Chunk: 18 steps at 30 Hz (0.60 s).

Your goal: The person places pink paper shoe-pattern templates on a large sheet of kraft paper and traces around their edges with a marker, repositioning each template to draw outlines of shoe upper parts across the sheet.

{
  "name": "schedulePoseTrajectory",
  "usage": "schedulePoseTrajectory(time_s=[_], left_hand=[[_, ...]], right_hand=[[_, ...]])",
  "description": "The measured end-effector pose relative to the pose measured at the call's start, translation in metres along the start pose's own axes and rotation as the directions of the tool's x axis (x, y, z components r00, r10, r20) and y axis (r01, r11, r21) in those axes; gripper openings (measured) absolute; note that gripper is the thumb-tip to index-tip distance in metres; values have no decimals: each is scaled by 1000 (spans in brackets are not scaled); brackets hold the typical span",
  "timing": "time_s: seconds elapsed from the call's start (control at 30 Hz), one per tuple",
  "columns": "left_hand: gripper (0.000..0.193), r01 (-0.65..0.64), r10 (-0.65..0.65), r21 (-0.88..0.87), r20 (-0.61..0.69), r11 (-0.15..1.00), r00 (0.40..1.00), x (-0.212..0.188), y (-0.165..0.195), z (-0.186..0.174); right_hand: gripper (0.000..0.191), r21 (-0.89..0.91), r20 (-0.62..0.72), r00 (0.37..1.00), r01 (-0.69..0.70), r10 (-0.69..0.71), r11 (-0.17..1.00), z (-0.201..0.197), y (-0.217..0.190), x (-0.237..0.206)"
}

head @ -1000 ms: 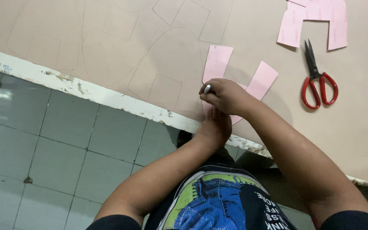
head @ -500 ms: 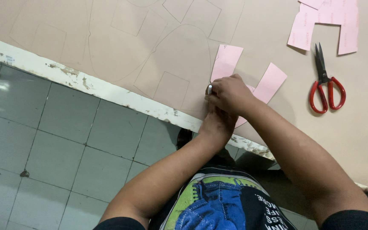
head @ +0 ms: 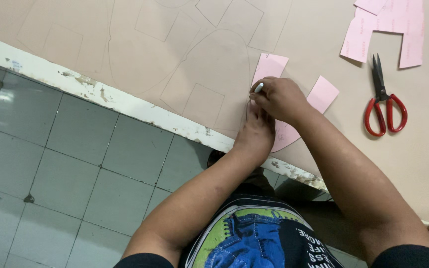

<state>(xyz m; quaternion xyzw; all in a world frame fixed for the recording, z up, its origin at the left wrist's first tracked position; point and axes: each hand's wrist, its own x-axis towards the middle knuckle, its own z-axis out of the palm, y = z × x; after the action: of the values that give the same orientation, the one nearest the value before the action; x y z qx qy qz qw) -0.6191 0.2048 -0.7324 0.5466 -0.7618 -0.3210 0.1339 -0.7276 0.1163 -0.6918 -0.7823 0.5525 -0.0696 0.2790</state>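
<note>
Two bare hands meet at the near edge of a beige sheet (head: 140, 44) spread over a worktable, seen from the head camera looking down. Taking the pink pattern piece (head: 270, 64) as landmark: the right hand (head: 279, 98) lies over its middle, fingers pinched around a white marker (head: 258, 88) whose tip touches the sheet at the piece's left edge. The left hand (head: 255, 133) lies just below the right hand, pressed flat on the lower part of the piece; its fingers are largely hidden under the right hand, so whether they are spread or curled cannot be told. The piece itself rests flat on the sheet, its upper corner showing above the right hand and a second lobe (head: 322, 93) emerging to the right of it. Well to the right of the piece lie red-handled scissors (head: 384, 101), blades closed and pointing away from the person. Above the scissors, farther right of the piece, sits a cluster of other pink cut pieces (head: 388, 27). Left of the piece, drawn outlines (head: 204, 74) of curved and rectangular shapes cover the sheet. Below the piece runs the table's chipped white edge (head: 100, 97), and beyond that a grey tiled floor (head: 50, 164).
</note>
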Motion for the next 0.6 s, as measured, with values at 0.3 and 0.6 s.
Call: schedulePoseTrajectory(time_s=[0.3,0.6], left_hand=[[67,-116,104,-23,-313,993,944,19,-8,-10],[93,141,-146,36,217,989,965,60,-4,-44]], right_hand=[[17,-13,-15,998,-61,61,998,-13,-11,31],[17,-38,-133,990,-40,35,998,-51,-12,73]])
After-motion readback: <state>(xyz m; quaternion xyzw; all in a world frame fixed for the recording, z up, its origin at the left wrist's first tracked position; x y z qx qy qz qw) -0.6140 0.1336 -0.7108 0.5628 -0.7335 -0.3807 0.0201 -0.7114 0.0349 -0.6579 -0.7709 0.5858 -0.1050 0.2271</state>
